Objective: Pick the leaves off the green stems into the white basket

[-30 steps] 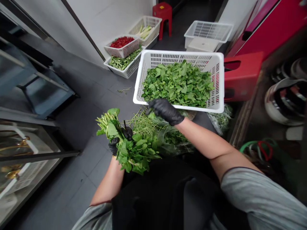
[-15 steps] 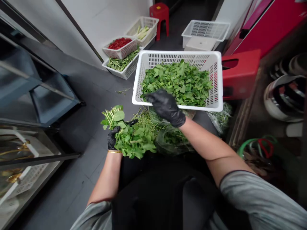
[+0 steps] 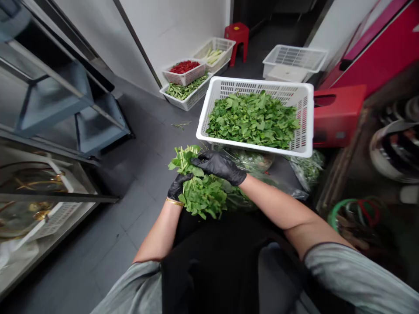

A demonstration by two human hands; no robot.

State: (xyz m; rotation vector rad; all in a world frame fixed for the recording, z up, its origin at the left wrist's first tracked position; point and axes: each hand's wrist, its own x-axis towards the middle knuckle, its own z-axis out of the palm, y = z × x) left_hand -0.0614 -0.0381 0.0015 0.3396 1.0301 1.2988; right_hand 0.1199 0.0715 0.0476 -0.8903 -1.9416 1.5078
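Across the left hand's grip (image 3: 178, 186) lies a leafy bunch (image 3: 204, 197).

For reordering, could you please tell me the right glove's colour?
The right glove is black, clearest in the head view.

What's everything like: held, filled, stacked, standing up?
Left hand: closed around leafy bunch
Right hand: on bunch, grip unclear
Leafy bunch: held
Big white basket: partly filled with leaves
Red-filled basket: stacked on green-filled basket
Green-filled basket: underneath
Far red stool: standing upright
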